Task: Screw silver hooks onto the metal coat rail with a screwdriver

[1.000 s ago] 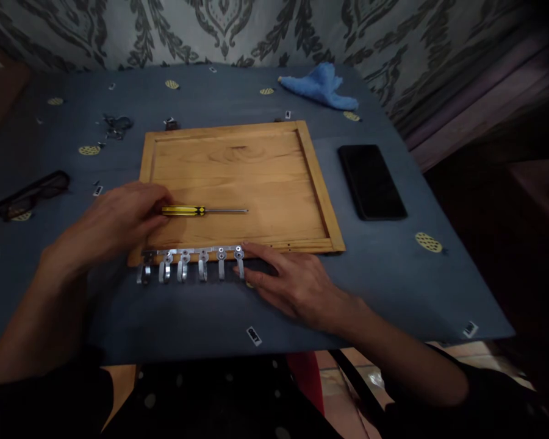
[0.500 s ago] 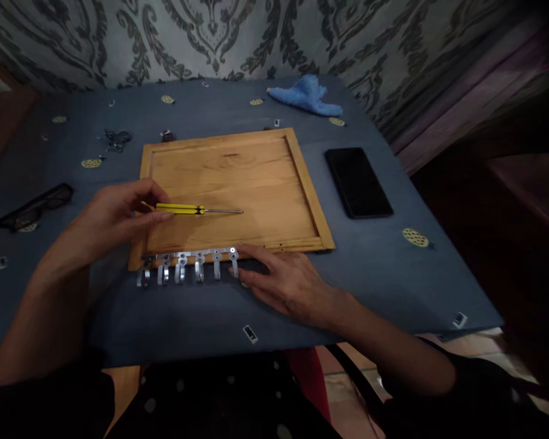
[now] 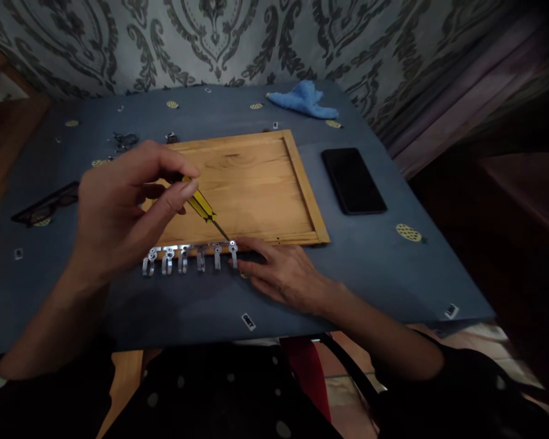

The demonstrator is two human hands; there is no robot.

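A yellow-handled screwdriver [image 3: 202, 206] slants down to the right, its handle pinched between the thumb and fingers of my left hand [image 3: 123, 207]. Its tip meets the right end of a silver hook rail [image 3: 193, 249], at or close to a screw there. Along the near edge of a framed wooden board [image 3: 242, 189] lies the rail, with several hooks hanging toward me. My right hand [image 3: 286, 274] grips the rail's right end, thumb and forefinger on either side of the last hook. The board's left part is hidden behind my left hand.
A black phone [image 3: 354, 181] lies right of the board, a blue cloth [image 3: 304, 100] at the back. Glasses [image 3: 48, 204] rest at the left, and small dark pieces [image 3: 125, 141] lie behind my left hand. The blue tablecloth [image 3: 393, 274] covers the table.
My left hand has lifted and moved right, tilting the screwdriver from nearly level to point down at the rail's right end. My right hand keeps its place on the rail.
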